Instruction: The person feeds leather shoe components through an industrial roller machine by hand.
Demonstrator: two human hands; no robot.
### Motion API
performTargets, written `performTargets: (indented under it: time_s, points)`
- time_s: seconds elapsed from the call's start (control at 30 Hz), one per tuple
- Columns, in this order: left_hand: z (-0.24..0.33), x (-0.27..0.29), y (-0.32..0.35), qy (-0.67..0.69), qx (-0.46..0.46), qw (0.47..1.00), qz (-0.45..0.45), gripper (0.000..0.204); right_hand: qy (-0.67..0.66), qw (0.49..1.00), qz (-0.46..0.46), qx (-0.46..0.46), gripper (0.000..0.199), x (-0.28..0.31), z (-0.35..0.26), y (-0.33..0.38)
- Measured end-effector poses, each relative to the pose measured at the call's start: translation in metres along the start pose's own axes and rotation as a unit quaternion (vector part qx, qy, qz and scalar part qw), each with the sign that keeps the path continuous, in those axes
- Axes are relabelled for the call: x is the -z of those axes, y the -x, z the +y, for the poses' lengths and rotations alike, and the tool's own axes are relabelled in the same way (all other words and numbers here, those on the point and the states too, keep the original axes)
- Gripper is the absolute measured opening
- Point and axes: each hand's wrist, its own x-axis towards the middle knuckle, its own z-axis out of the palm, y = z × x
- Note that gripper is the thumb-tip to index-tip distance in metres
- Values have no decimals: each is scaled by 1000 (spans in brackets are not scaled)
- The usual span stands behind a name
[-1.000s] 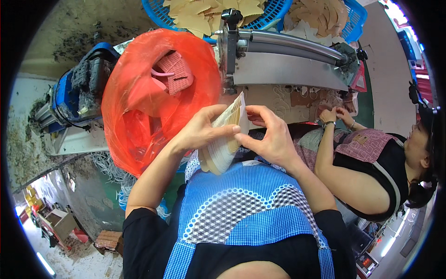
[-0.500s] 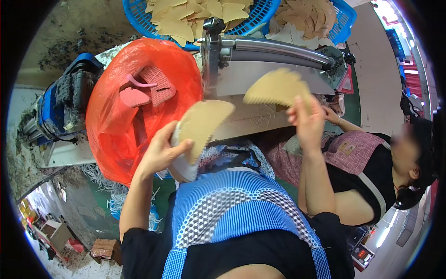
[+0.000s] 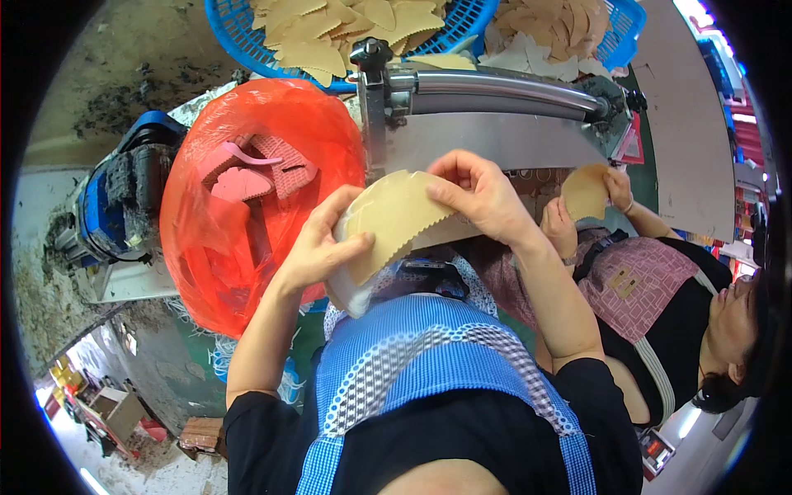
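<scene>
My left hand (image 3: 326, 247) grips a tan curved sheet piece (image 3: 392, 219) with a toothed edge, thumb on top and fingers at its far left side. Beneath this piece, white sheet material (image 3: 351, 294) shows at the near left, in the same hold. At the far right edge of the tan piece, my right hand (image 3: 485, 202) pinches between thumb and bent fingers. To the right, a co-worker's hands (image 3: 561, 231) hold another tan piece (image 3: 586, 191).
A red plastic bag (image 3: 210, 223) with pink sheet pieces (image 3: 247, 183) stands at left, beside a blue motor (image 3: 103, 198). Ahead is a roller machine (image 3: 503, 87) with a metal plate. Blue baskets (image 3: 235, 37) behind it hold many tan pieces.
My right hand has come left from beside the co-worker, without the tan piece it held out, and now grasps the piece in my left hand. The co-worker now holds a tan piece.
</scene>
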Motion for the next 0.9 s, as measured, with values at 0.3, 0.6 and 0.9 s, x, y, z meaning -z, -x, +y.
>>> performTargets:
  time_s: [0.3, 0.6, 0.9]
  points:
    - [-1, -23, -28, -101, 33, 994, 15, 32, 158, 966, 201, 30, 16, -10, -3, 30]
    - [-5, -20, -22, -38, 88, 995, -3, 34, 88, 983, 154, 53, 19, -11, 4, 40]
    - [-1, -16, -3, 16, 33, 998, -54, 54, 91, 964, 243, 66, 27, -31, 23, 42]
